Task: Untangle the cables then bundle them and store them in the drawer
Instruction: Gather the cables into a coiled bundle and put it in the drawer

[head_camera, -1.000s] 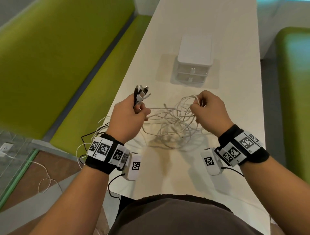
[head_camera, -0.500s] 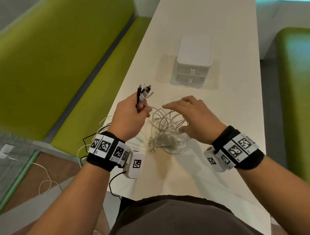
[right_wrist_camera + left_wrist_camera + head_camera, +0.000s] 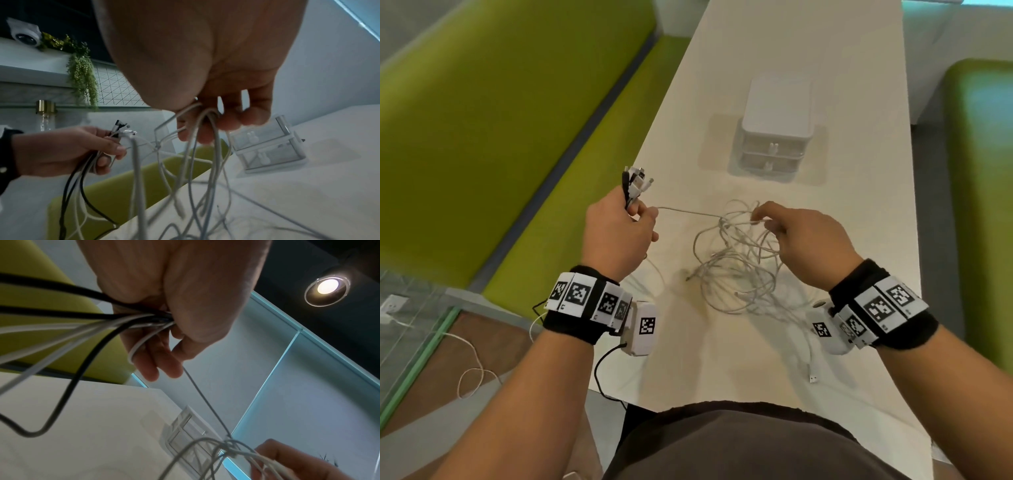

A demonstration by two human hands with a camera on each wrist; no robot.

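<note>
Change: right hand (image 3: 808,240), flat over the tangle (image 3: 736,267) half a second back, now curled and pinching white strands at the tangle's top edge; strands raised off the table (image 3: 859,171).
Change, left side: left hand (image 3: 619,233) unmoved; fist closed round the gathered connector ends (image 3: 637,180).
Meaning for task: untangling phase under way; one white strand (image 3: 688,212) drawn taut between the hands, judged as the line now being worked free. Bundling and storing not yet begun.
Right hand state: thumb and fingers (image 3: 232,120) pinched on several white loops, remainder hanging below to the table.
Left hand state: clenched on black and white cables (image 3: 115,318); cable lengths trailing off the table edge at 7 o'clock.
Tangle position: on the table, at 8 o'clock from the right hand, at 3 o'clock from the left hand.
Drawer unit (image 3: 775,137): at 12 o'clock from the tangle, well apart; both drawers closed.
Loose plug (image 3: 813,378): at 5 o'clock from the tangle, on the table near the body.
</note>
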